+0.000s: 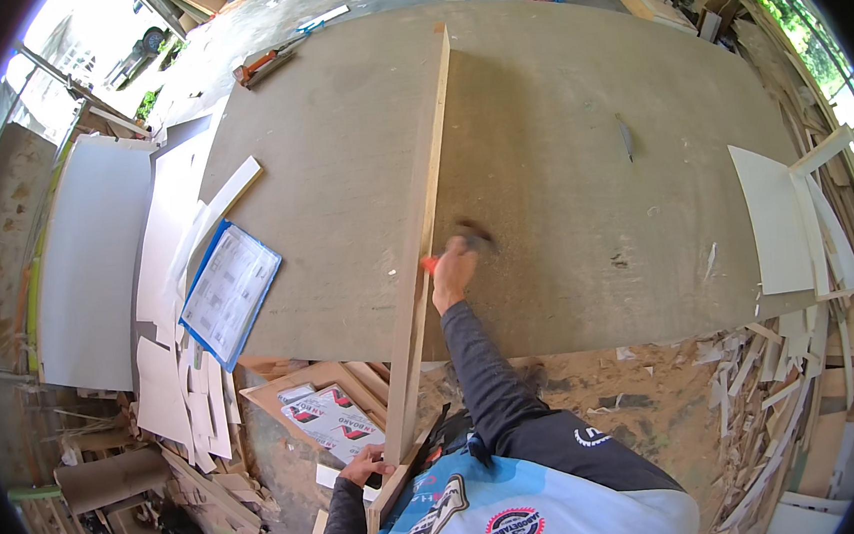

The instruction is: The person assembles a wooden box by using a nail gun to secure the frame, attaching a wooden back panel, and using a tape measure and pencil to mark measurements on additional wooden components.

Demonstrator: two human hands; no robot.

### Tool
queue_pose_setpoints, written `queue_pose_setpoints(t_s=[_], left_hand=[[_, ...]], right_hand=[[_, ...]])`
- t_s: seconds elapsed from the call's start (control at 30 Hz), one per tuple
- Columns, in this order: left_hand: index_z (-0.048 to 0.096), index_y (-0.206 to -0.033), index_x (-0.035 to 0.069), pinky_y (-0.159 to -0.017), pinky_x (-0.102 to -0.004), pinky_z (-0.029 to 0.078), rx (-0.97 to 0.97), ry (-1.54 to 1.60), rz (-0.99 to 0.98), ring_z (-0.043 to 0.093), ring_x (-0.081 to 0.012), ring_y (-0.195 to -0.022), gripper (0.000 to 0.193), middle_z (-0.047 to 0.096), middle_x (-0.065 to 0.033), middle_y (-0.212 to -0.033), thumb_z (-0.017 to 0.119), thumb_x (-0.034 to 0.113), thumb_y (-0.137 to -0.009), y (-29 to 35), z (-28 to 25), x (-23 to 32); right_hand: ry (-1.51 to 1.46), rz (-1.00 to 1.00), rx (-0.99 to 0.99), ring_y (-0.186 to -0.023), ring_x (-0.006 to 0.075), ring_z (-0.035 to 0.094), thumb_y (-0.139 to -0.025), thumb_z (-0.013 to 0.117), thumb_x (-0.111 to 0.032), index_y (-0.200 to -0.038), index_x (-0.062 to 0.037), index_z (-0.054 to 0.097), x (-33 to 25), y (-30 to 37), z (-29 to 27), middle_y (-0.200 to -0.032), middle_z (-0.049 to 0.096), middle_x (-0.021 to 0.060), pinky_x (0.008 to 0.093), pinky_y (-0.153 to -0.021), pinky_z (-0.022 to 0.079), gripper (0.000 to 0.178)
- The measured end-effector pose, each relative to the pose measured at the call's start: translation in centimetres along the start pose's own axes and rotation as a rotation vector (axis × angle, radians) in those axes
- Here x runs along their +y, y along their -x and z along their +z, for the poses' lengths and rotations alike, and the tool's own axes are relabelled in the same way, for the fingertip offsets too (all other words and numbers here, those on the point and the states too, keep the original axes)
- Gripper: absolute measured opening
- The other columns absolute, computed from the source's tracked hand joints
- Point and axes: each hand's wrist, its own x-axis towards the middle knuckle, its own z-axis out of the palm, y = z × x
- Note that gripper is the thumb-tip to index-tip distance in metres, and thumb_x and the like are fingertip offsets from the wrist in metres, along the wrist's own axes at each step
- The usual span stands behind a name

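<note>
A long, narrow wooden board [427, 182] stands on edge across the large worktable [553, 86] and overhangs its near side. At that near end my left hand [365, 467] is closed on the board, beside a shorter wooden piece [385, 499] that meets it close to my body. My right hand [454, 273] is over the table, just right of the board's middle. It is wrapped round a tool [477, 234] with a red handle end and a dark head, smeared by motion, so its exact kind is unclear.
An orange-and-dark hand tool [261, 69] lies at the table's far left. A blue-edged clipboard with papers [232, 292] rests at the left edge. White panels [772, 220] lean at the right. Wood offcuts [775, 420] are piled on the floor at right.
</note>
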Motion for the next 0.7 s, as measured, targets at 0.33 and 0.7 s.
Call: queue_pose_setpoints(t_s=[0.33, 0.7], left_hand=[[0.067, -0.117, -0.001, -0.086, -0.0273, 0.046, 0.04, 0.01, 0.041, 0.061, -0.0132, -0.097, 0.06, 0.069, -0.004, -0.105, 0.082, 0.026, -0.066, 0.1, -0.3, -0.3], [0.062, -0.121, 0.0, -0.075, -0.026, 0.048, -0.023, 0.073, -0.032, 0.06, -0.0105, -0.087, 0.053, 0.066, -0.0008, -0.101, 0.072, 0.008, -0.069, 3.9, -0.8, -2.9]], right_hand=[[0.206, -0.027, -0.543, -0.062, 0.0145, 0.046, -0.098, 0.056, -0.032, -0.084, -0.002, 0.06, 3.9, -0.8, -0.9, -0.076, 0.051, -0.0006, 0.0325, -0.056, 0.041, 0.033], [-0.134, 0.161, -0.346, -0.056, 0.0105, 0.052, -0.099, 0.057, -0.038, -0.089, -0.013, 0.055, 2.7, -4.1, 0.3, -0.07, 0.048, -0.0038, 0.0289, -0.049, 0.041, 0.027]])
